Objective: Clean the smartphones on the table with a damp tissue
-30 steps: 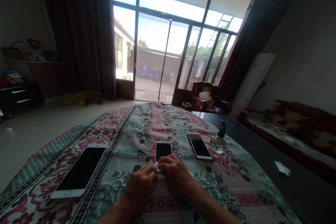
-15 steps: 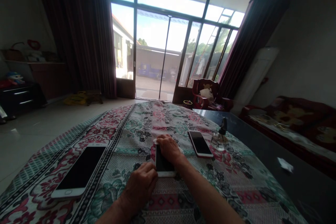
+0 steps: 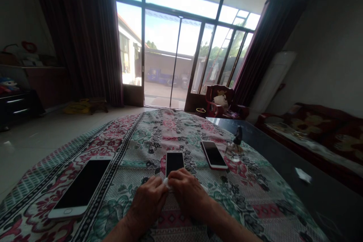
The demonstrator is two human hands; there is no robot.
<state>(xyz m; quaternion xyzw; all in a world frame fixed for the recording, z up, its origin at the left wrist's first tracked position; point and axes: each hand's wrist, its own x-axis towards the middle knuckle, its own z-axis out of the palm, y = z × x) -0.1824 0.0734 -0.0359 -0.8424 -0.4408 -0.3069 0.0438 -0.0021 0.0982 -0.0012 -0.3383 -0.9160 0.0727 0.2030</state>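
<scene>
Three phones lie face up on a floral cloth (image 3: 133, 140). The middle white phone (image 3: 174, 160) sits right in front of me. My right hand (image 3: 187, 193) covers its near end, fingers closed on a small white wipe (image 3: 167, 184). My left hand (image 3: 149, 202) rests curled beside it at the phone's near left corner, steadying the phone there. A large white phone (image 3: 81, 189) is to the left. A pink-edged phone (image 3: 214, 155) is to the right.
A small glass bottle with a dark cap (image 3: 235, 147) stands beside the pink-edged phone. The dark table top (image 3: 283, 174) shows at the right with a white scrap (image 3: 302, 175) on it. A sofa (image 3: 317, 132) runs along the right wall. Glass doors (image 3: 176, 56) lie ahead.
My right hand drew back with the wipe from the far end of the middle phone to its near end. My left hand stayed at the near corner.
</scene>
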